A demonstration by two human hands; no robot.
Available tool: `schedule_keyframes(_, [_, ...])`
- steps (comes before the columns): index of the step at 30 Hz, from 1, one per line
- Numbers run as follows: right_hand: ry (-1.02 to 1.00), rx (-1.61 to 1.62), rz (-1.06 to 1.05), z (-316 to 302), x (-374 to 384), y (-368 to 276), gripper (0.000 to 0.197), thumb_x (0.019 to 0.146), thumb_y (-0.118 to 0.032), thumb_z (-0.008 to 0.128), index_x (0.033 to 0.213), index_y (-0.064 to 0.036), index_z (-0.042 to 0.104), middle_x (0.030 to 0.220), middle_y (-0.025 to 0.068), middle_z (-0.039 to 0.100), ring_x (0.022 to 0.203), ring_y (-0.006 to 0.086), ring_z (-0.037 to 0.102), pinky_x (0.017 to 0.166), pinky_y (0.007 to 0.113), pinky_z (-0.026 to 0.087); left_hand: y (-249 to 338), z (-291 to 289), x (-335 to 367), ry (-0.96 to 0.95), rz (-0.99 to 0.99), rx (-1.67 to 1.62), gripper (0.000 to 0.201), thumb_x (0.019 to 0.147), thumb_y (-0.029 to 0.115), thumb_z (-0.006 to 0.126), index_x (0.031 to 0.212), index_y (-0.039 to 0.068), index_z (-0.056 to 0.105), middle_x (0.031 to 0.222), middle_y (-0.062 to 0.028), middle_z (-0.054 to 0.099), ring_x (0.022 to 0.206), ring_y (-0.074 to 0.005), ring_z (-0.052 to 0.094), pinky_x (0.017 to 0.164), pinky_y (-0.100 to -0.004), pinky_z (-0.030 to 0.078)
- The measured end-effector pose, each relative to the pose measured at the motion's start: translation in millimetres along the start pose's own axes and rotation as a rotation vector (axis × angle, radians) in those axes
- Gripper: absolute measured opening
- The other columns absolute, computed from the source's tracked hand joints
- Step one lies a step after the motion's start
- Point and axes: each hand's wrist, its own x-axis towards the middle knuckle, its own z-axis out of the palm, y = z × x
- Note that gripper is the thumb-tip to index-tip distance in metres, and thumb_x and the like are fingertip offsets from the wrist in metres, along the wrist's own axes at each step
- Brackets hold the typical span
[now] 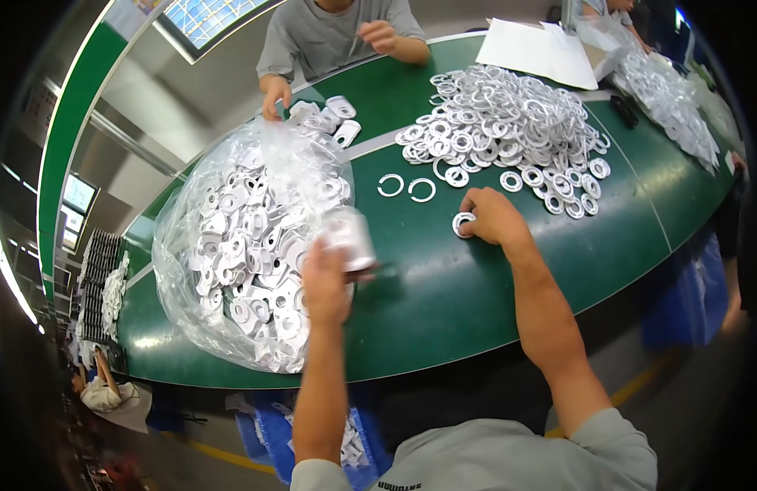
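My left hand [324, 285] is closed on a white plastic housing [351, 236], blurred by motion, at the right edge of a clear plastic bag [172, 233]. Many similar white housings [247, 245] with round holes fill that bag. To the right, my right hand [497, 217] pinches a small white ring [459, 224] just above or on the green table [428, 311]; I cannot tell which. Two thin open rings [422, 190] lie left of that hand. Beyond it spreads a large heap of white rings [509, 114].
Across the table a person in grey [329, 41] has one hand by the bag's far end, near several loose white housings. A white sheet [538, 53] lies behind the ring heap. A black object [623, 111] and another clear bag [673, 106] are at the far right.
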Motion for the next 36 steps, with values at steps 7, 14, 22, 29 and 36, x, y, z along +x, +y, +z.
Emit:
schedule_keyframes(7, [0.083, 0.531, 0.104, -17, 12, 15, 0.016, 0.081, -0.014, 0.072, 0.085, -0.0009, 0.065, 0.066, 0.0023, 0.061, 0.053, 0.0078, 0.055, 0.045, 0.023, 0.042, -45, 81, 32, -0.177, -0.251, -0.277, 0.031, 0.095, 0.005, 0.044, 0.124, -0.003, 0.039, 0.110, -0.0186, 0.058, 0.082, -0.0299, 0.069, 0.063, -0.0367, 0.062])
schedule_keyframes(14, [0.144, 0.470, -0.225, 7, 4, -25, 0.019, 0.074, -0.016, 0.076, 0.081, -0.0007, 0.067, 0.072, 0.0050, 0.063, 0.066, 0.0119, 0.057, 0.060, 0.028, 0.047, -51, 87, 26, -0.375, -0.271, -0.267, 0.030, 0.097, 0.008, 0.044, 0.125, -0.001, 0.037, 0.114, -0.0189, 0.057, 0.083, -0.0287, 0.069, 0.065, -0.0341, 0.061])
schedule_keyframes(22, [0.308, 0.557, -0.086, 17, 15, -20, 0.023, 0.077, -0.016, 0.073, 0.093, -0.0017, 0.064, 0.068, 0.0029, 0.055, 0.060, 0.0110, 0.049, 0.055, 0.026, 0.042, -50, 77, 33, -0.179, -0.232, -0.399, 0.025, 0.095, 0.008, 0.053, 0.114, -0.001, 0.041, 0.100, -0.0193, 0.062, 0.082, -0.0297, 0.069, 0.064, -0.0368, 0.061])
schedule_keyframes(29, [0.335, 0.035, 0.000, 36, 32, 14, 0.025, 0.075, -0.011, 0.074, 0.097, -0.0047, 0.066, 0.096, 0.0124, 0.055, 0.087, 0.0266, 0.058, 0.077, 0.036, 0.048, -47, 68, 38, -0.082, -0.276, -0.485, 0.029, 0.095, 0.007, 0.051, 0.120, -0.001, 0.038, 0.111, -0.0196, 0.058, 0.092, -0.0333, 0.067, 0.072, -0.0420, 0.061])
schedule_keyframes(36, [0.560, 0.109, -0.050, 22, 37, 18, 0.023, 0.075, -0.008, 0.073, 0.097, -0.0035, 0.066, 0.094, 0.0137, 0.055, 0.082, 0.0280, 0.060, 0.075, 0.036, 0.048, -54, 67, 39, -0.120, -0.214, -0.396, 0.028, 0.098, 0.010, 0.047, 0.122, -0.001, 0.038, 0.111, -0.0201, 0.057, 0.092, -0.0328, 0.067, 0.077, -0.0430, 0.059])
